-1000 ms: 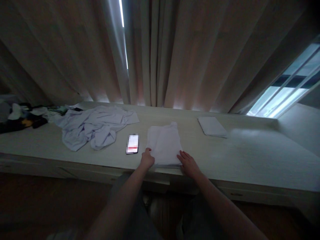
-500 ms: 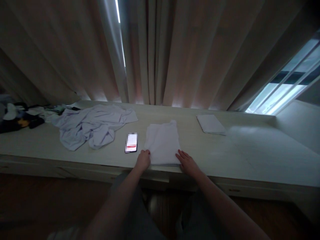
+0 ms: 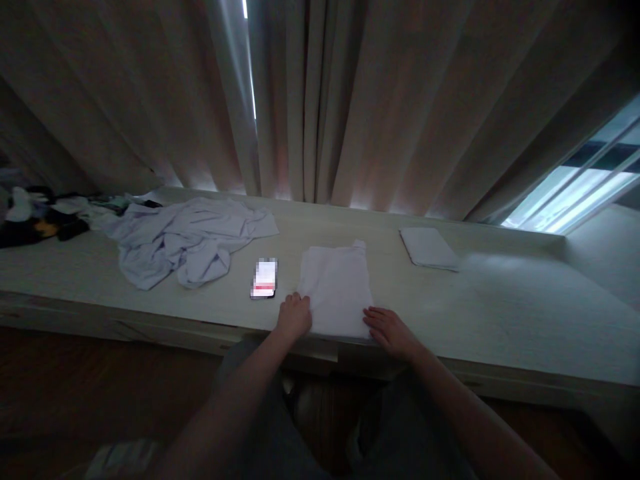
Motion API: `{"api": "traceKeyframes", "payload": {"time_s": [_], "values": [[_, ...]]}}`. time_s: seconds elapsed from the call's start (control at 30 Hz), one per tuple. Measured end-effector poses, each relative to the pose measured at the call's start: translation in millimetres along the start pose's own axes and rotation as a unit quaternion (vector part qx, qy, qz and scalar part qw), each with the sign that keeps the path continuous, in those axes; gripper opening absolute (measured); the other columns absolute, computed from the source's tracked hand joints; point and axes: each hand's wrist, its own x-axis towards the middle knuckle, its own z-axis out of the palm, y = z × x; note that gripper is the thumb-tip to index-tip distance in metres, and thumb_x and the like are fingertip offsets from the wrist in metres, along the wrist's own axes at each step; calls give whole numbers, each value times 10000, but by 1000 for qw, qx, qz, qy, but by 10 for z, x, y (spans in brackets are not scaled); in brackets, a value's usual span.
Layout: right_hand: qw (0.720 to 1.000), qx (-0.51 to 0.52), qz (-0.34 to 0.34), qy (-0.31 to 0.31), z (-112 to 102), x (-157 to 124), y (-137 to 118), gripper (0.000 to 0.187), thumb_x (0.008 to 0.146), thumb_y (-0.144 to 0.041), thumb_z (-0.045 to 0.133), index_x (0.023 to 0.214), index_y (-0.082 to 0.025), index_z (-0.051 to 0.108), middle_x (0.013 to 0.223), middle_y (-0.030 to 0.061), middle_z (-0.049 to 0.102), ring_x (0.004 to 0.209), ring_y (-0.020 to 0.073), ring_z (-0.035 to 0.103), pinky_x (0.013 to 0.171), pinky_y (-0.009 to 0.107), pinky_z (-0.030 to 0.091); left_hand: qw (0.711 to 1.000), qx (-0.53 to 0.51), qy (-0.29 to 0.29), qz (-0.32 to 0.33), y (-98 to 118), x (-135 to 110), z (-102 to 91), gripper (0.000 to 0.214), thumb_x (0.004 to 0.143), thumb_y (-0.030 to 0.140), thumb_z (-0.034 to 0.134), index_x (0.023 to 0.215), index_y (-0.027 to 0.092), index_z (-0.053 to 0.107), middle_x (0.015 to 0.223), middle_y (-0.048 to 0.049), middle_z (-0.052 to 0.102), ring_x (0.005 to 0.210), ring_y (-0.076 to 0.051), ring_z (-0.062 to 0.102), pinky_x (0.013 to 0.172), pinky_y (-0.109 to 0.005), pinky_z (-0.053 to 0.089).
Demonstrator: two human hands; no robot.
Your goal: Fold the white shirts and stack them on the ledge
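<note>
A white garment [image 3: 336, 287], folded into a rough rectangle, lies on the white counter in front of me. A small piece sticks up at its far right corner. My left hand [image 3: 294, 317] is closed at the near left edge of the garment, its fingers curled on the fabric. At the near right edge rests my right hand [image 3: 393, 331], its fingers stretched out and touching the cloth. Just left of the garment lies a phone [image 3: 265, 279] with a lit screen.
A crumpled white cloth [image 3: 185, 240] spreads over the counter [image 3: 510, 313] to the left. Beyond it sits a pile of dark and light clothes [image 3: 45, 217]. A neatly folded white piece [image 3: 429, 247] lies to the right. Curtains [image 3: 410, 107] hang behind.
My view has shifted slightly, so the garment and hands appear a little farther right. My left hand has moved slightly up along the garment's left edge; its fingers remain curled.
</note>
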Motion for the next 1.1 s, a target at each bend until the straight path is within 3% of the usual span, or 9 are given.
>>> {"api": "traceKeyframes", "payload": {"time_s": [0.13,0.23,0.33,0.6,0.87,1.1], "values": [[998,-10,50,39,-60,398,18,458,887,-318,298,1278,-127,438,1347,103,397,1281,196,270,1045,393,240,995,18,64,77,188,132,-82,415,828,319,408,1232,227,423,1358,-98,335,1293,-271,189,1036,-442,187],[995,-37,82,30,11,714,42,516,875,-370,328,1327,-125,361,1412,118,273,1320,238,147,1050,438,198,987,27,45,154,293,305,-21,484,820,339,428,1294,264,363,1435,-48,239,1334,-263,68,1060,-455,100],[991,-55,123,19,155,881,95,568,869,-429,336,1343,-114,327,1433,142,203,1324,272,96,1043,461,180,983,32,26,178,270,473,118,501,813,372,437,1298,264,372,1441,-58,233,1334,-286,70,1053,-490,61],[987,-31,159,17,534,857,241,602,874,-492,291,1353,-127,304,1435,139,203,1324,277,89,1038,474,165,986,26,31,161,74,555,355,522,838,501,332,1326,316,327,1455,1,204,1342,-263,-6,1056,-484,-15],[985,-25,167,16,501,934,262,610,872,-501,283,1352,-125,312,1433,135,212,1326,270,83,1041,468,161,989,40,13,141,133,605,290,527,838,504,326,1329,314,326,1458,16,191,1341,-259,-33,1058,-476,-20],[986,-14,166,4,482,795,178,649,869,-525,255,1360,-104,299,1441,136,173,1327,275,62,1051,456,133,981,74,54,169,90,459,420,546,851,524,259,1332,276,334,1449,-25,225,1337,-282,45,1049,-501,30]]}}
